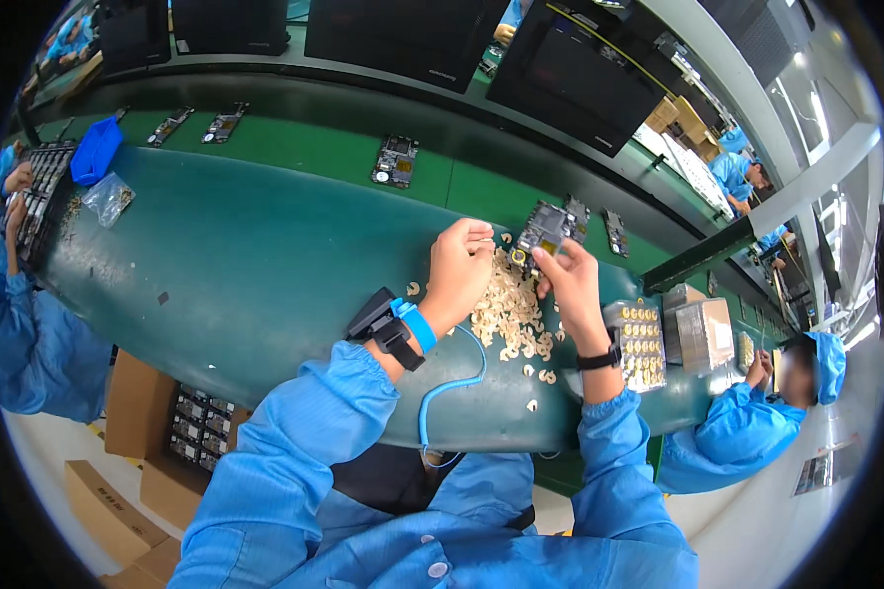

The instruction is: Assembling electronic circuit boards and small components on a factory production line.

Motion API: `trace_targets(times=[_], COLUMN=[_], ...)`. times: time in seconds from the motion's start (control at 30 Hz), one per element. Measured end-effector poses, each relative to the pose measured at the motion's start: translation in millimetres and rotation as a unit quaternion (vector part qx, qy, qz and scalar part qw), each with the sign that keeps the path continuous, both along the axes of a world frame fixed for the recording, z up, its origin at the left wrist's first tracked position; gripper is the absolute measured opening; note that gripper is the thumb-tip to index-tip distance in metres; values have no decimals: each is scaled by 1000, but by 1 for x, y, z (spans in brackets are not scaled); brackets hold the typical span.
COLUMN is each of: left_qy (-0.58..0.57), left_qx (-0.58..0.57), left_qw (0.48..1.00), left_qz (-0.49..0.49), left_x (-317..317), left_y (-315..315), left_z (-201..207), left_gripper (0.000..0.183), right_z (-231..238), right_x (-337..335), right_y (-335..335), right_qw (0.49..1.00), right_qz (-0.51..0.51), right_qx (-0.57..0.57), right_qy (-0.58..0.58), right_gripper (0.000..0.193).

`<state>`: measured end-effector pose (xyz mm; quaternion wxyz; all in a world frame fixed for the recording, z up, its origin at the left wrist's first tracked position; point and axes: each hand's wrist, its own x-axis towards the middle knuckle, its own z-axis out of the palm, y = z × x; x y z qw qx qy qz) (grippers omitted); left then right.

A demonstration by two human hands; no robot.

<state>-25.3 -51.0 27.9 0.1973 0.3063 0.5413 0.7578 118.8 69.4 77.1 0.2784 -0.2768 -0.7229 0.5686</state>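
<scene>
Both hands (pixel 516 270) pinch a circuit board (pixel 545 231) above scattered cream parts (pixel 511 314).

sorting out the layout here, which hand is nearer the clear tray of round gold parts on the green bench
Right. The right hand is just left of the clear tray of round gold parts, holding a small dark circuit board. The left hand is farther left, over the pile of small cream pieces.

Green mat (pixel 246 265), cream parts (pixel 511 314), blue sleeves (pixel 295 461)
</scene>
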Motion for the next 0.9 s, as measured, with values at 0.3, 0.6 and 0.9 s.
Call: trace_targets(times=[0.3,0.6,0.9], left_qy=[8,30,-30], left_qx=[-20,13,-39], left_qw=[1000,999,991], left_qz=[-3,-28,-127], left_x=[2,7,1], left_y=[3,13,-9], left_z=[1,-9,14], left_gripper=[18,12,20], right_z=[-14,-19,-42], right_x=[-67,-8,-37], right_y=[96,142,161], right_qw=[997,821,885], right_qz=[-75,-244,-374], right_qx=[25,417,230], right_qy=[-27,-305,-153], right_gripper=[33,47,47])
